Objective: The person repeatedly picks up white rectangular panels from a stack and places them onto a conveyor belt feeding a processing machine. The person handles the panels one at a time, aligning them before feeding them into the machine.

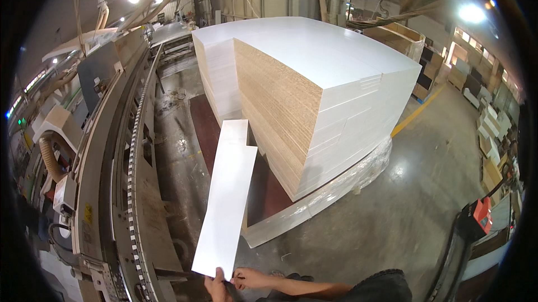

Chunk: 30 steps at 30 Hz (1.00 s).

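A long white board with a stepped notch at its far end slants away from me, beside a tall stack of white-faced particleboard panels. My left hand grips the board's near end, its thumb showing at the edge. Just to the right, my right hand is closed by the board's near right corner. Something small and dark shows between the two hands, too small to name. What the right fingers hold cannot be made out.
A long machine with a toothed conveyor track runs along my left. The stack stands on a dark red sheet, with a plastic-wrapped panel edge below. At right are a red and black pallet truck and several leaning boards.
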### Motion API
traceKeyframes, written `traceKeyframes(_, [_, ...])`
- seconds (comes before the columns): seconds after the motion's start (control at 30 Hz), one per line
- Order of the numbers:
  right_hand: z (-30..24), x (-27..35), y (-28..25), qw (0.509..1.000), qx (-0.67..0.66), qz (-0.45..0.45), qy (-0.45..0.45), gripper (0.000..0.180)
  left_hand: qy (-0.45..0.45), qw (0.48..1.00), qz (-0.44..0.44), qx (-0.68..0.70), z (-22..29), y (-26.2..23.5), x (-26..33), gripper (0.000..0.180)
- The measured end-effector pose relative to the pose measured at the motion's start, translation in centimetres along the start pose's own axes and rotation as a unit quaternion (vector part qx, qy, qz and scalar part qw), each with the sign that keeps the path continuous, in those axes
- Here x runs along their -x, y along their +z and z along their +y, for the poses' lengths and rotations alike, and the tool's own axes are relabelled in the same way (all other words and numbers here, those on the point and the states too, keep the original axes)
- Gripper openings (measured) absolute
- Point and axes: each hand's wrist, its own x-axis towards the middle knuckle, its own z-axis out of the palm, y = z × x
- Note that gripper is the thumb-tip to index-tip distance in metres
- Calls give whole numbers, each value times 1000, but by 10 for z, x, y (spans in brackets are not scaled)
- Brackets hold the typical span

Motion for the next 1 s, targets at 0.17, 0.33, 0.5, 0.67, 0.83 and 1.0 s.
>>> traceKeyframes(0.17, [-18,11,-16,983,-121,137,5,52,63,984,166,-15,-5,-91,42,22])
traceKeyframes(0.33, [-46,-12,-18,958,-191,207,-46,52,70,968,233,-60,-17,-221,101,38])
traceKeyframes(0.5, [-37,-19,86,983,-104,150,5,30,167,956,222,-93,-25,-322,181,42])
traceKeyframes(0.67, [-3,-66,220,998,-49,11,25,25,185,917,353,26,-51,-403,265,44])
traceKeyframes(0.83, [0,-82,356,991,25,-102,88,29,168,857,485,43,-98,-467,335,41])
traceKeyframes(1.0, [3,-102,451,978,91,-139,124,25,126,840,524,62,-111,-511,360,32])
